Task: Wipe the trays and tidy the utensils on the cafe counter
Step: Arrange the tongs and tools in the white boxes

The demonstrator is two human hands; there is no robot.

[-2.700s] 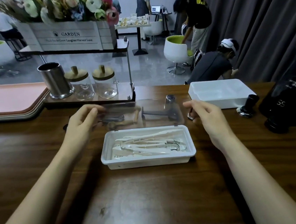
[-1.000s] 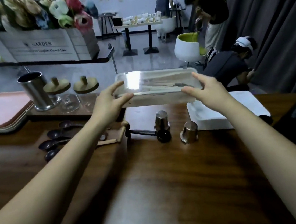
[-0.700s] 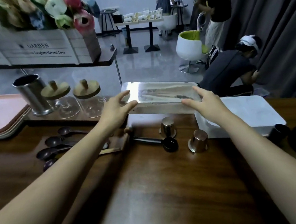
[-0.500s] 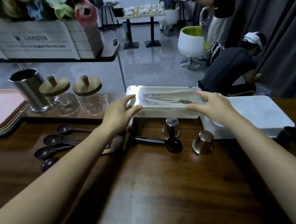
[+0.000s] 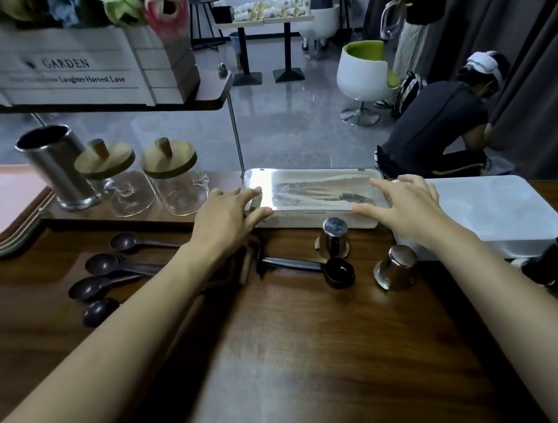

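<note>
Utensil box (image 5: 313, 190) near "GARDEN" crate (image 5: 67, 75)

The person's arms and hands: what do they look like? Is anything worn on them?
Both forearms are bare up to the edge of the picture; no sleeve shows. The left hand and the right hand wear no gloves, and I see no watch, ring or bracelet.

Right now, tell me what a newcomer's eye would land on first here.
The white rectangular plastic box with a clear lid sits at the far edge of the dark wooden counter, the left hand and right hand at its two ends. Dark brown spoons lie fanned to its left; two upturned steel cups stand just in front.
</note>
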